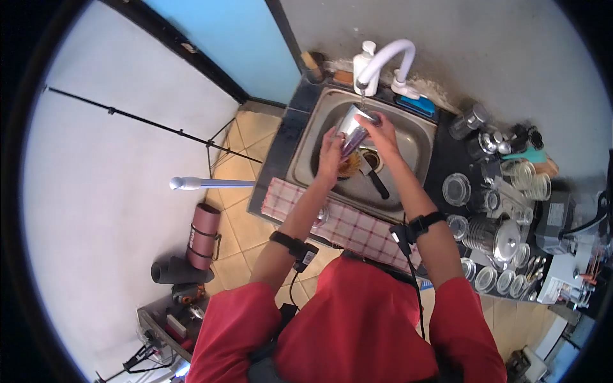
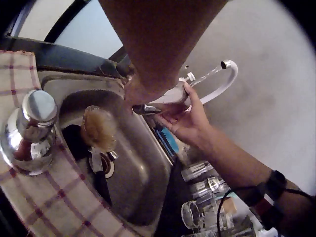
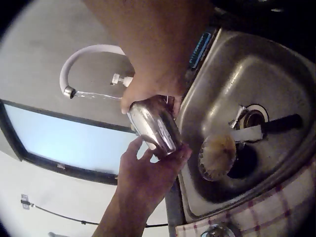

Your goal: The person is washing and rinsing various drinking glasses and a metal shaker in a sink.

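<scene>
— Reaching where?
— Over a checked towel [image 1: 357, 226], presumably laid to catch drips, and past a black-handled knife [image 1: 378, 186] in the sink [image 1: 408, 156].
— Gripping what?
— A steel cup [image 1: 351, 131], clasped above the sink by the curled left hand [image 1: 329, 153], near left, and the curled right hand [image 1: 382, 134], far right, likely against slipping.
— Tilted why?
— Apparently to catch water [image 1: 363, 96] from the white tap [image 1: 388, 51] beyond.

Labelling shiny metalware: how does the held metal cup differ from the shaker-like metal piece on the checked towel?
The metal cup is tilted, held by the left hand and right hand; the shaker-like metal piece rests on the checked towel. The cup's wall runs without a step; the piece steps in to a narrower top. Both are shiny silver.
</scene>
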The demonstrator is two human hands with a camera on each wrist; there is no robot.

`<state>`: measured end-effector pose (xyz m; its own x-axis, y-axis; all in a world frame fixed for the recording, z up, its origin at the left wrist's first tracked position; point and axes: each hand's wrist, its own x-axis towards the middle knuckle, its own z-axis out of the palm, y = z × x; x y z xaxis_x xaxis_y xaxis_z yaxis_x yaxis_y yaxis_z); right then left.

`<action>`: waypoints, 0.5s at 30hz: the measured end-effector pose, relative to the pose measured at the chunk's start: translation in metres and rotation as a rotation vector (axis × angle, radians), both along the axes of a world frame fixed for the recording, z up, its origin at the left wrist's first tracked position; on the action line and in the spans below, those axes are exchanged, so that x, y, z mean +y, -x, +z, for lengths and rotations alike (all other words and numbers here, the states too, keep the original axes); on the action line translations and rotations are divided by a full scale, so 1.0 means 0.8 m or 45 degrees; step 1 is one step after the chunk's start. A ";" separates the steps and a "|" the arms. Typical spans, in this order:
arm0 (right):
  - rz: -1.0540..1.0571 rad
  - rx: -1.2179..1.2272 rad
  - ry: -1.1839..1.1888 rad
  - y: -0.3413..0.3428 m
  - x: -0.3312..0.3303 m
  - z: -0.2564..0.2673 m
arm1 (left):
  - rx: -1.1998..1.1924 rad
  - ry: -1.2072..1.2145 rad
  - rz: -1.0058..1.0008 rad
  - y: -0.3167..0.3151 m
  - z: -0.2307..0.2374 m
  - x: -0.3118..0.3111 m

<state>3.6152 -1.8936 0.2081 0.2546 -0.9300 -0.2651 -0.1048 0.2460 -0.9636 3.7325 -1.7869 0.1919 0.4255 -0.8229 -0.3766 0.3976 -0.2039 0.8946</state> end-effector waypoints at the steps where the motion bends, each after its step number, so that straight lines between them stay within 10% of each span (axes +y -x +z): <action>1: 0.003 -0.054 -0.081 -0.001 0.000 -0.010 | -0.010 -0.024 -0.031 -0.005 -0.003 0.004; 15: 0.114 -0.221 -0.654 0.024 0.012 -0.099 | -0.449 -0.183 -0.450 -0.032 -0.042 0.010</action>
<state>3.5957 -1.8841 0.1287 0.4075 -0.6646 -0.6262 0.0030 0.6867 -0.7269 3.7582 -1.7786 0.1579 0.2525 -0.8896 -0.3805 -0.0384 -0.4022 0.9148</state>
